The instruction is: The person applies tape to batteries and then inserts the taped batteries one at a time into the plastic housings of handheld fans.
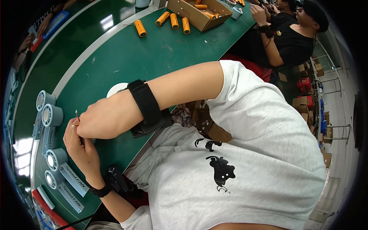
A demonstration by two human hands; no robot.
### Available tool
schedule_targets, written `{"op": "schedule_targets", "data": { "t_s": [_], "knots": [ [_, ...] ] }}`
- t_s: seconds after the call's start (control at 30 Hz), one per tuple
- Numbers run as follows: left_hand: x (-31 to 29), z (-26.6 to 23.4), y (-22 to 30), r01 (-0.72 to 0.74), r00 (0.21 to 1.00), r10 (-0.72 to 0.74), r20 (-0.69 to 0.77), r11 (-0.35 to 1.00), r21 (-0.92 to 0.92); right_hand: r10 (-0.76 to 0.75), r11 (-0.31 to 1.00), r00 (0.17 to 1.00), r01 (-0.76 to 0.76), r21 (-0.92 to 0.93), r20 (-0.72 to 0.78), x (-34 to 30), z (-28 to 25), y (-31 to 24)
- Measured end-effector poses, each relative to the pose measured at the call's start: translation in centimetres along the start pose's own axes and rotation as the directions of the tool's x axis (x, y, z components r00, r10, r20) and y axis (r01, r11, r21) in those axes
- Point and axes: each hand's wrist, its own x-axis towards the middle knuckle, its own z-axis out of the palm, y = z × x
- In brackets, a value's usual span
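My right hand (pixel 109 119) and my left hand (pixel 80 147) meet over the green table, fingers closed together. A thin red wire (pixel 77 115) with a small white plug sticks up between them, and a second small white plug (pixel 74 125) shows just below. What the fingers grip is mostly hidden behind the right hand; only a dark bit shows near the left thumb. Light-blue handheld fans lie just beyond the hands, among them one fan (pixel 52 115) close to the left fingertips and another fan (pixel 56 159) nearer the left wrist. A white round thing (pixel 117 89) is partly covered by my right hand.
Several orange cylindrical batteries (pixel 174 21) with wires lie on the table (pixel 126 57) to my right, beside a cardboard box (pixel 203 17) holding more. A person in black (pixel 291 42) sits farther right. A red-edged tray (pixel 50 211) stands on the left. Black straps circle both my wrists.
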Motion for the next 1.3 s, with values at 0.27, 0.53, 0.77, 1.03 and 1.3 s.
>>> {"op": "schedule_targets", "data": {
  "t_s": [0.27, 0.53, 0.77, 1.03, 1.3],
  "knots": [
    [0.5, -1.5, -0.5, 0.245, 0.958, -0.148, 0.247, 0.869, -0.429, 0.283, 0.947, 0.946, -0.302, 0.106, 0.159, -1.2, 1.6, 1.0],
    [0.9, -2.0, 0.9, 0.133, 0.915, -0.136, 0.38, 0.99, 0.035, 0.433, 0.804, 0.88, -0.279, 0.525, -0.195, -2.4, 4.8, 2.7],
    [3.7, -4.9, 1.4, 0.071, 0.93, -0.082, 0.359, 0.996, 0.044, 0.357, 0.869, 0.824, -0.121, 0.479, -0.439, -3.1, 1.9, 5.0],
    [27.1, -1.5, -7.2, -0.04, 0.992, -0.026, 0.126, 0.867, 0.496, 0.649, 0.526, 0.266, -0.834, 0.168, -0.713, -7.5, -2.6, 21.8],
    [22.3, 4.8, -10.7, -0.132, 0.985, 0.033, 0.17, 0.775, 0.618, 0.749, 0.241, 0.661, -0.207, 0.948, -0.046, -12.6, -5.0, 15.4]
  ]
}}
